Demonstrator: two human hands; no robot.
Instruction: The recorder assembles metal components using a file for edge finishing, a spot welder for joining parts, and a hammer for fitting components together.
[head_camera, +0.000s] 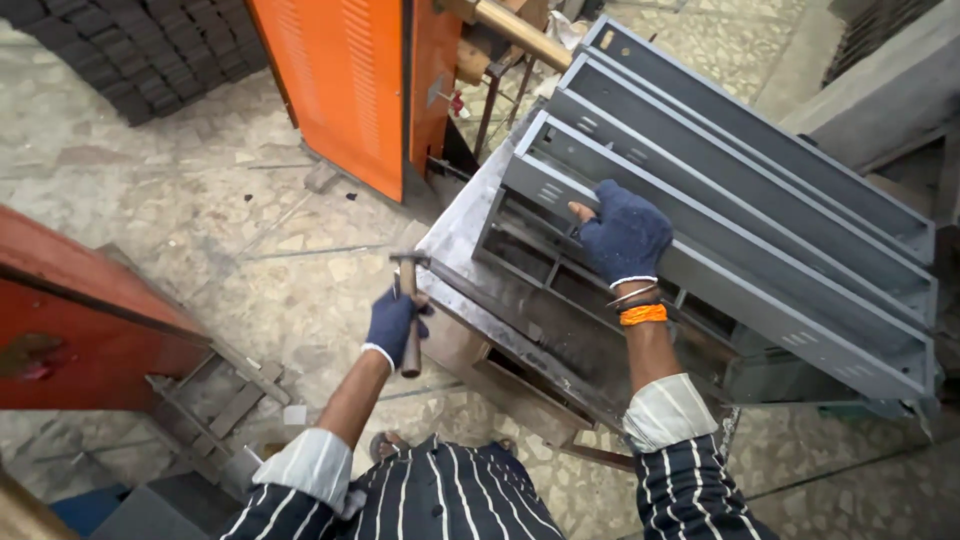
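My left hand (393, 322), in a dark blue glove, is closed around the wooden handle of a hammer (408, 300), whose metal head points up beside the corner of a steel work table (455, 240). My right hand (622, 235), also gloved, grips the edge of the nearest grey metal channel (760, 300). That channel lies with several others stacked side by side across the table, running from upper left to lower right. An orange band and bangles sit on my right wrist.
An orange metal cabinet (345, 85) stands behind the table. A red metal box (80, 330) is at left on the stone floor. Dark stacked parts (140, 50) lie at upper left. A wooden pallet piece (225, 395) rests near my feet.
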